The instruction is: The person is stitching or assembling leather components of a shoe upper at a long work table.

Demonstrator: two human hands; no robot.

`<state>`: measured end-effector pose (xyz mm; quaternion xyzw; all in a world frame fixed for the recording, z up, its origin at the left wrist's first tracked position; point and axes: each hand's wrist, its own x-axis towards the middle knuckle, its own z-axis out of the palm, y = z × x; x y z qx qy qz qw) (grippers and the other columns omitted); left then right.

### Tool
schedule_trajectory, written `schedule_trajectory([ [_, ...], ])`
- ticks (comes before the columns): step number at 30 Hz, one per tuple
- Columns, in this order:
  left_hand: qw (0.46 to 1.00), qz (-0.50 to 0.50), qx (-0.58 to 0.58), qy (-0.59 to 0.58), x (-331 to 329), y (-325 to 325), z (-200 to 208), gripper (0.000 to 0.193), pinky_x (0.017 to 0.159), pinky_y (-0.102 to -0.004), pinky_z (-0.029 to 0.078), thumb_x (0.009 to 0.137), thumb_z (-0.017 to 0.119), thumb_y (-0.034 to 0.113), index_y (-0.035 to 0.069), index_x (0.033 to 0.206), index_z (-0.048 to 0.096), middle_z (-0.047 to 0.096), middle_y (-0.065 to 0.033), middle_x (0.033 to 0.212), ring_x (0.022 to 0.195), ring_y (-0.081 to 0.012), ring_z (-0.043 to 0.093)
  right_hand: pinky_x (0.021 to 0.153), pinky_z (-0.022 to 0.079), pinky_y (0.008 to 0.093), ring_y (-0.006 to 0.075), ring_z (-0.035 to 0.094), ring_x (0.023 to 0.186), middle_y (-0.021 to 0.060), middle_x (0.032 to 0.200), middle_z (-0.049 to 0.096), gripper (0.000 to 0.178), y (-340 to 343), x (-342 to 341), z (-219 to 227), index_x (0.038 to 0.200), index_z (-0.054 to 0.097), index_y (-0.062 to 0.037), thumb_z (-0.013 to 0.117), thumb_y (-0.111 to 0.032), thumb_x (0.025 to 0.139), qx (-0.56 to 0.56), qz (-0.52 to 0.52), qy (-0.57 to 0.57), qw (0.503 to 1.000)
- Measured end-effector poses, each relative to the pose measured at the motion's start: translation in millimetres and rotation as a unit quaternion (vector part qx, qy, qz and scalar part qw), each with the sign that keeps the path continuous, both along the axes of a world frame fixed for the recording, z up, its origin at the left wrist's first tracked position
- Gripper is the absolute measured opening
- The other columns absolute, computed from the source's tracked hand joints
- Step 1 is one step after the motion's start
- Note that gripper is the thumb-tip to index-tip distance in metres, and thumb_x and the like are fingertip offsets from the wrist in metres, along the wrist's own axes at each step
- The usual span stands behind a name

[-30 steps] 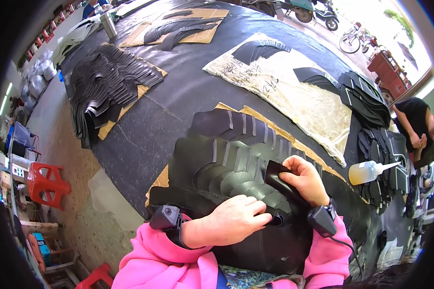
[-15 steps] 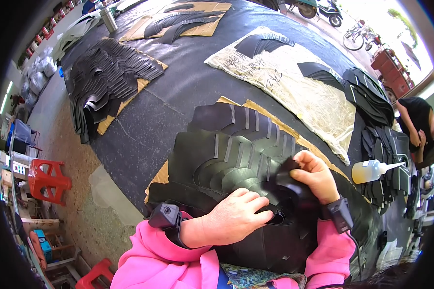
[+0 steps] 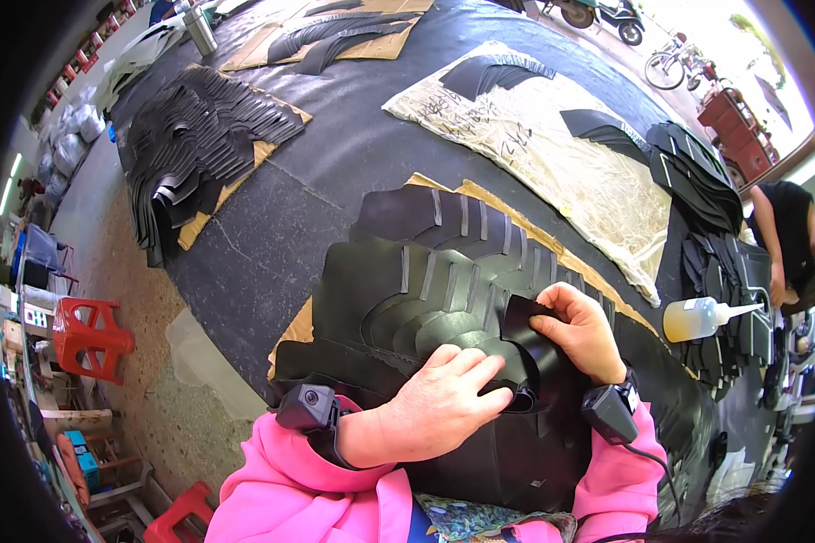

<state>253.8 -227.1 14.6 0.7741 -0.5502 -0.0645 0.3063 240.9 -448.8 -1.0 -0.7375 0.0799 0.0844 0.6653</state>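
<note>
My right hand [image 3: 581, 331] pinches the upper edge of a thin black leather-like piece [image 3: 541, 348] between thumb and fingers, and the piece curves downward from it. Close on its left, my left hand [image 3: 444, 398] has bent fingers closed at the piece's lower, curled end; the fingertips partly hide the grip. Under both hands lie overlapping black cut pieces [image 3: 371, 285], fanned out in rows, several with a narrow grey strip along one edge. Brown cardboard [image 3: 294, 333] shows beneath them.
A glue-type squeeze bottle [image 3: 690, 320] with a long nozzle lies at the right beside stacked black pieces [image 3: 729, 271]. Further piles sit on a pale sheet [image 3: 598, 208] and at the far left [image 3: 199, 136]. A red stool [image 3: 91, 339] stands left; another person [image 3: 783, 235] is at the right.
My right hand has shifted slightly down and left, its wrist turning, and the held piece now shows a broader, flatter face. My left hand has barely moved.
</note>
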Motion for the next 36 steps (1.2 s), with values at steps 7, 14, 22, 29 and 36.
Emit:
schedule_trajectory([
  [7,1.000,0.026,-0.004,-0.004,1,-1,-1,0.022,0.084,-0.0343,0.033,0.067,0.066,0.016,0.009,0.086,0.058,0.048,-0.0155,0.120,0.102,-0.0241,0.047,0.066,0.040,0.0182,0.0030,0.048,0.073,-0.0024,0.078,0.054,0.014,2,0,-3,0.088,0.053,-0.0010,0.061,0.001,0.077,-0.035,-0.007,-0.009,0.999],
  [14,0.999,0.039,-0.002,-0.003,5,-5,-9,0.021,0.088,-0.0353,0.029,0.069,0.065,0.020,0.008,0.086,0.060,0.046,-0.0146,0.122,0.108,-0.0239,0.042,0.065,0.041,0.0196,0.0040,0.048,0.072,-0.0006,0.076,0.055,0.014,3,-1,-5,0.087,0.053,-0.0002,0.061,0.000,0.076,-0.048,-0.012,-0.022,0.999],
  [22,0.999,0.049,0.001,-0.023,6,-6,-11,0.020,0.090,-0.0355,0.026,0.071,0.063,0.023,0.008,0.085,0.060,0.047,-0.0127,0.120,0.108,-0.0239,0.041,0.059,0.046,0.0334,0.0294,0.058,0.068,0.0120,0.075,0.057,0.013,13,-4,-3,0.081,0.054,-0.0020,0.064,-0.006,0.073,-0.394,-0.011,-0.215,0.894],
  [29,0.999,0.050,-0.005,-0.018,5,-6,-13,0.019,0.089,-0.0351,0.026,0.071,0.063,0.022,0.009,0.083,0.060,0.048,-0.0124,0.120,0.108,-0.0237,0.041,0.059,0.046,0.0335,0.0283,0.057,0.067,0.0113,0.075,0.057,0.014,14,-4,-5,0.080,0.054,-0.0021,0.065,-0.008,0.073,-0.398,-0.016,-0.203,0.894],
  [36,0.999,0.046,0.000,-0.014,6,-6,-13,0.019,0.089,-0.0351,0.026,0.071,0.063,0.023,0.009,0.083,0.059,0.047,-0.0127,0.120,0.108,-0.0237,0.041,0.058,0.046,0.0334,0.0276,0.058,0.066,0.0109,0.076,0.057,0.015,15,-1,-8,0.079,0.053,-0.0026,0.065,-0.009,0.073,-0.407,-0.014,-0.205,0.890],
])
